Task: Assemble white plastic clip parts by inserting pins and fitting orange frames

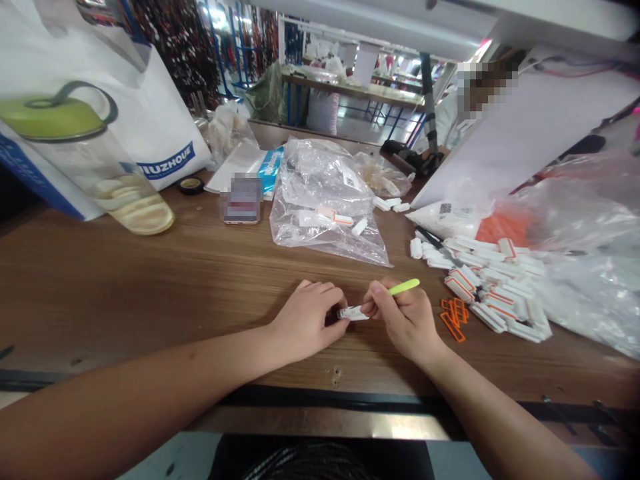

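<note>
A small white plastic piece (354, 313) with dark markings on its face is pinched between the fingers of my left hand (310, 320), just above the brown table. My right hand (403, 320) grips a slim tool with a yellow-green handle (404, 287); its working end is hidden by my fingers, close to the white piece. Right of that hand lie several loose orange frames (454, 319). Beyond them spreads a pile of white plastic pieces (500, 287), some edged in orange.
A clear plastic bag (320, 187) with white pieces on it lies ahead, beside a phone (242, 200). A green-lidded bottle (115, 180) leans at the left by a white bag (165, 127). Tweezers (440, 247) rest on the pile, near a large clear bag (595, 267).
</note>
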